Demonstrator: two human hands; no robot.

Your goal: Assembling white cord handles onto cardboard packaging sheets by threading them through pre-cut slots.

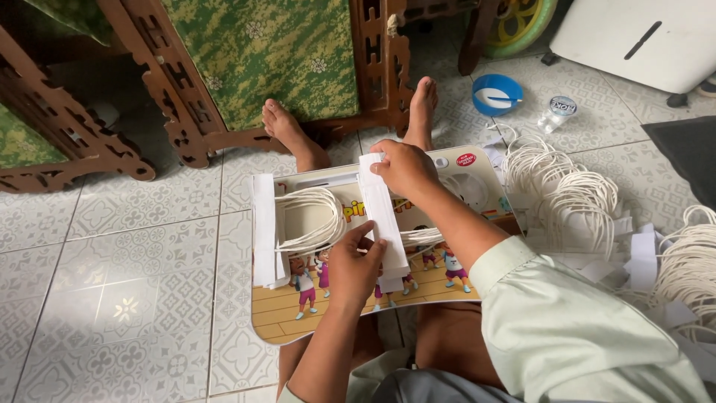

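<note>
Tiled floor (134,298), seated worker, stack of paper strips being squared on a lap board.

Left hand (352,267) pinched the near end of the white strip stack (384,220); right hand (405,169) gripped its far end, over the picture board (298,313). Judged step: aligning; next calls for even edges. Second stack (262,231) with cord loops (309,220) lay left; farther off, a blue lid (497,94) and a capped plastic cup (557,113), contents unclear.

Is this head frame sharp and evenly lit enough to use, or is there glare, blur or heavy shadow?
Head view: soft, even daylight and no hard shadows; left hand and right hand on the white paper strip stack are sharp; mild sheen on the tiled floor; wide-angle stretch near the edges.
</note>
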